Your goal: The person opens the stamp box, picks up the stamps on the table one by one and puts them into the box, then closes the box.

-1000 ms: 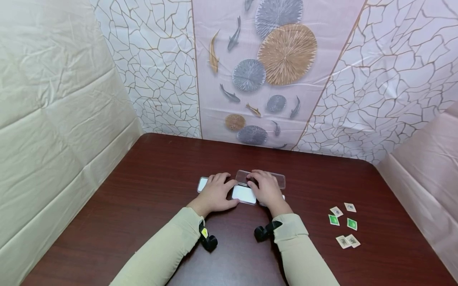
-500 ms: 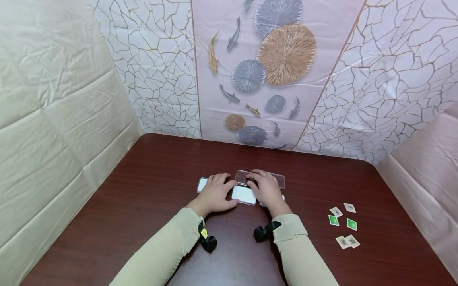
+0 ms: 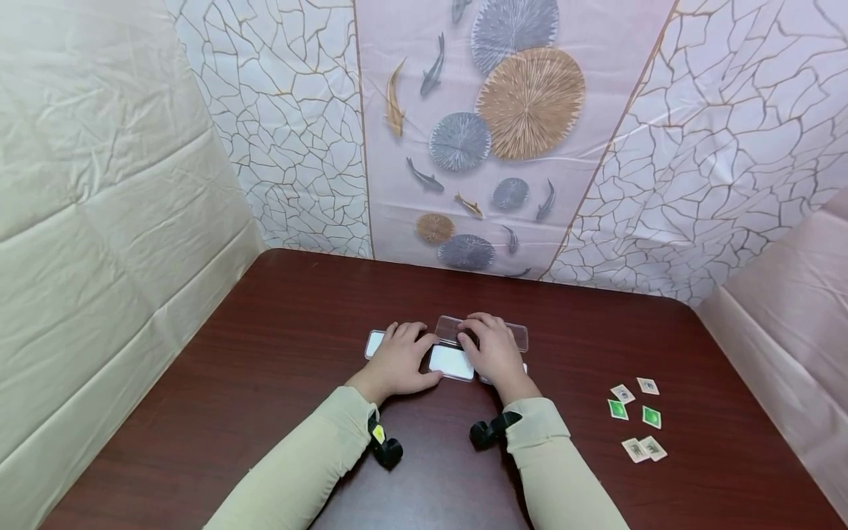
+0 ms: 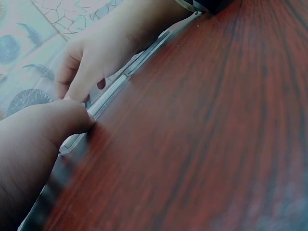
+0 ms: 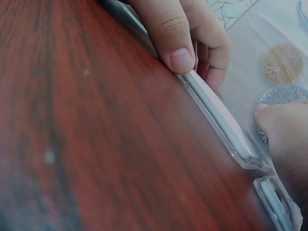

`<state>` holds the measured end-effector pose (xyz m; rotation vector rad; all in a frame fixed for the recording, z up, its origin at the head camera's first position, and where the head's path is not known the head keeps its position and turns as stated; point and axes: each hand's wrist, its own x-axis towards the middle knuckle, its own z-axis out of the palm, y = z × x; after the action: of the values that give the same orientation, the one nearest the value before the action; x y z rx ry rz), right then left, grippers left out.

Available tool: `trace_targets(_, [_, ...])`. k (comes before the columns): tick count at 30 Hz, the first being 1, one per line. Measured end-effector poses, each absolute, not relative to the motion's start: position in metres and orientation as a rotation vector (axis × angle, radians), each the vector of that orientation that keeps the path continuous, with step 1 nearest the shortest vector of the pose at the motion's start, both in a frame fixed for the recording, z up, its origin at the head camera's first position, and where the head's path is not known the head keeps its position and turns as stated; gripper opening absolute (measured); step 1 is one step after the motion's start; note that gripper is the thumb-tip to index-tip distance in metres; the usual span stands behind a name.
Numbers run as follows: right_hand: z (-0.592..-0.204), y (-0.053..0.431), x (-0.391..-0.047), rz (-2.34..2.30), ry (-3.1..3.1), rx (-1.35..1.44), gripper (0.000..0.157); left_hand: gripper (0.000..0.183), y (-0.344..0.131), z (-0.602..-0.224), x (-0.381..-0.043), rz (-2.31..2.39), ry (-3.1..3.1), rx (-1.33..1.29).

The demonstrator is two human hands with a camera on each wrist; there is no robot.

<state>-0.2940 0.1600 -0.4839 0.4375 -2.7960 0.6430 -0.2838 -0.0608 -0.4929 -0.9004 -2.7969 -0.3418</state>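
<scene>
Well, from my end the sweep begins with a cream cloth [image 3: 99,184] rising past the far-left side of the desk [image 3: 199,412], which has a dark reddish wood grain. Next, leading into the left hand, I have a pale sleeve [image 3: 298,456] with a black wrist camera [image 3: 388,450] at its cuff. A left case [image 3: 374,343] with a white face peeks out just past that hand's outer fingers. The left hand [image 3: 400,361] grips a middle case [image 3: 453,362], its thumb against the near edge and its fingers bent down towards the far side. That middle case, also white-faced, lies flat between the two hands. Behind it a long clear strip [image 3: 517,336] runs past the fingertips of the right hand [image 3: 495,353]. I see that hand's fingers bent, but I cannot tell whether they hold the strip or only rest there. Under it I catch part of a right case [image 5: 274,204], just beside the middle one. Well apart, to the right of the right hand, lie two printed squares [image 3: 623,393]; nearer me come two green squares [image 3: 652,417], and nearest, two pale squares [image 3: 635,450] that touch each other.
</scene>
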Motion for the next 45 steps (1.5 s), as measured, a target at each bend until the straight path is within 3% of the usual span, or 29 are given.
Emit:
trace_targets(12, [-0.490, 0.160, -0.292, 0.674, -2.716, 0.513, 0.019, 0.059, -0.063, -0.494, -0.284, -0.381, -2.787, -0.897])
trace_targets(45, [-0.489, 0.159, -0.292, 0.718, -2.703, 0.550, 0.020, 0.047, -0.080, -0.492, -0.289, -0.428, -2.825, -0.825])
